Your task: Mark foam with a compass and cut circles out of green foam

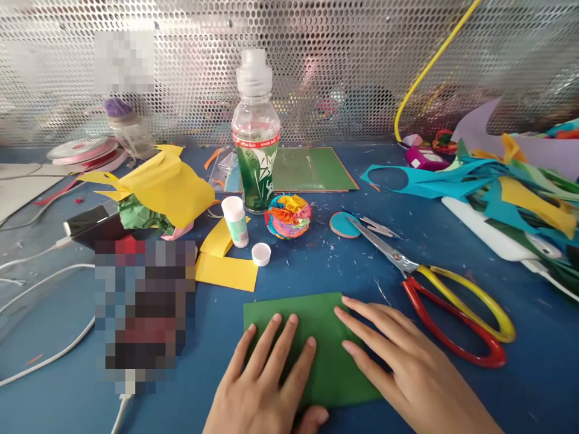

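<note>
A dark green sheet lies on the blue table in front of me. My left hand rests on its left part with the fingers spread. Across its right edge lies my right hand, fingers stretched out and apart. Neither hand grips anything. Large scissors with red and yellow handles lie beyond my right hand, blades slightly apart. Beyond the sheet are a small white cap, a white and green tube, a colourful ruffled ball and a blue disc.
A bottle with green liquid stands at the back centre. Yellow strips and crumpled yellow paper lie on the left, near white cables and a pixelated object. Coloured scraps pile up on the right. Perforated metal rises behind.
</note>
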Available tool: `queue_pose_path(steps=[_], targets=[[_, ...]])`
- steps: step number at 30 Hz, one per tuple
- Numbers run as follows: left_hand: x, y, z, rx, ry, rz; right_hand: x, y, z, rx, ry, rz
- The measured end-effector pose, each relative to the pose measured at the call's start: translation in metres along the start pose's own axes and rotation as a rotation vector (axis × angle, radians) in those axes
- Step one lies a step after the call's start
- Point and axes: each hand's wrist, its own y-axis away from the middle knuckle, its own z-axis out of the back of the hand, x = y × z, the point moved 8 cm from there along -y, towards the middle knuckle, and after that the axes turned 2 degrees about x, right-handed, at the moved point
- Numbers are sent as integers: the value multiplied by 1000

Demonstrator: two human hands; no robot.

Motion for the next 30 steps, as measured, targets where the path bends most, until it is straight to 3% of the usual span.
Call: queue_pose_path(steps=[16,24,30], targets=[[3,1,-4,50,14,4,-2,1,-6,24,10,-4],[3,1,-2,149,40,12,-5,7,-11,56,-16,-11],[4,6,-7,305,124,33,-1,1,-7,13,-43,11]])
